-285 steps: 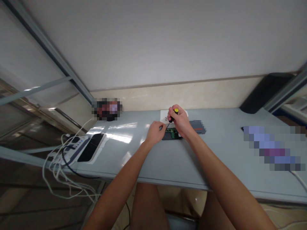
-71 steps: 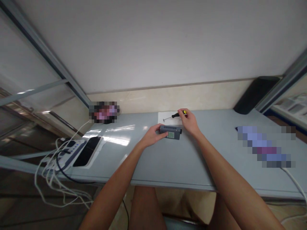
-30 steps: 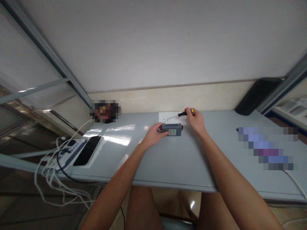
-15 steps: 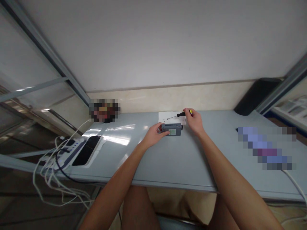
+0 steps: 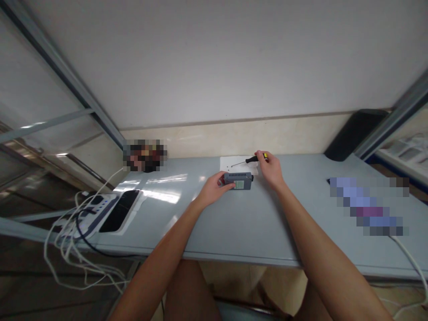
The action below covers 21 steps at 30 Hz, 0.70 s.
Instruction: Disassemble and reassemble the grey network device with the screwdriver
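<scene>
Left hand grips left end of small grey rectangular metal box, resting on pale grey tabletop. Right hand grasps black-and-yellow-handled screwdriver, tip over white paper sheet just behind box. White power strip with tangled cables at far left edge.

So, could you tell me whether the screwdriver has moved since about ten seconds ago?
Yes. The screwdriver went from upright over the grey box to lying across the white paper.
</scene>
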Motion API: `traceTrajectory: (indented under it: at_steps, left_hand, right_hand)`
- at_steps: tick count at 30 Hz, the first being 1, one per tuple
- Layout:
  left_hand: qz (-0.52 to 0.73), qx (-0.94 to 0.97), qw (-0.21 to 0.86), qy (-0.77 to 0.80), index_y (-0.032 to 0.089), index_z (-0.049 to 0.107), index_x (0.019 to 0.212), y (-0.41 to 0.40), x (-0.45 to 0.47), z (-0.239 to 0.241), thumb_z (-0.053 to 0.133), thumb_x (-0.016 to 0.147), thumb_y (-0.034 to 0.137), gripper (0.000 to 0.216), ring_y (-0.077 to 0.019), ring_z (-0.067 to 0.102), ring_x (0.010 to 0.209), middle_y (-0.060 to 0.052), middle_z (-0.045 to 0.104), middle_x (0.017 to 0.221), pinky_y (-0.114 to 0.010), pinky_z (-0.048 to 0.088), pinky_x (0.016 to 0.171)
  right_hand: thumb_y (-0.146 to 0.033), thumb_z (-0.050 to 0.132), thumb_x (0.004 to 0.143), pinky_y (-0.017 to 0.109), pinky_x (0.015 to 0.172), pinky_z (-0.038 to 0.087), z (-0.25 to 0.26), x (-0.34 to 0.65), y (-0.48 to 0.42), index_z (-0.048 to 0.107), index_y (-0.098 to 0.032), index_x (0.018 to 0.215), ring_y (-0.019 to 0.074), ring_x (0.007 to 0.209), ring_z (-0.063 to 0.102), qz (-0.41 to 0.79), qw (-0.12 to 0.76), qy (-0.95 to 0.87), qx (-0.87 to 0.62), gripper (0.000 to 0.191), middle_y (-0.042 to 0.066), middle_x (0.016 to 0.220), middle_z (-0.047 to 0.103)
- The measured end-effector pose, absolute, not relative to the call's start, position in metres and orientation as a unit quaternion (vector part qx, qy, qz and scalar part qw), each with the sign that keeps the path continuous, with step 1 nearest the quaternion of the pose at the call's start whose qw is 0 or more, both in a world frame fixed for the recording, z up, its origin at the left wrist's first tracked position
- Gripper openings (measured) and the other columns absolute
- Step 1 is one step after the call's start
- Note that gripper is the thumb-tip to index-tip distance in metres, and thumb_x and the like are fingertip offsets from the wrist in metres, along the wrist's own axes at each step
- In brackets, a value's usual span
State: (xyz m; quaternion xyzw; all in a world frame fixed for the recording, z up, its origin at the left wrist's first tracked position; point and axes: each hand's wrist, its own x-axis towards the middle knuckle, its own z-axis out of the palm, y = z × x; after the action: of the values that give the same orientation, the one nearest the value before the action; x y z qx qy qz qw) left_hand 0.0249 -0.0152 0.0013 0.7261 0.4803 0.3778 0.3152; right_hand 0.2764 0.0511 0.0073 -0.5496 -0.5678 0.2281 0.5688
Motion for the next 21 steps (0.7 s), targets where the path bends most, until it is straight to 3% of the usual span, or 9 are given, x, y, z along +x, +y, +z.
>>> traceTrajectory:
  at_steps: [21]
  left_hand:
    - [0.376, 0.726, 0.321, 0.478, 0.019, 0.074, 0.106, -0.0149, 0.0242, 0.0015, 0.085, 0.089, 0.038, 0.028, -0.0176, 0.062, 0.08, -0.001, 0.073, 0.09, -0.027, 0.05, 0.074]
  right_hand:
    - [-0.091, 0.049, 0.092, 0.035, 0.068, 0.046, 0.0103, 0.2786, 0.0513, 0.081, -0.017, 0.103, 0.0224, 0.07, 0.061, 0.212, 0.567, -0.574, -0.551, 0.081, 0.011, 0.087, 0.079]
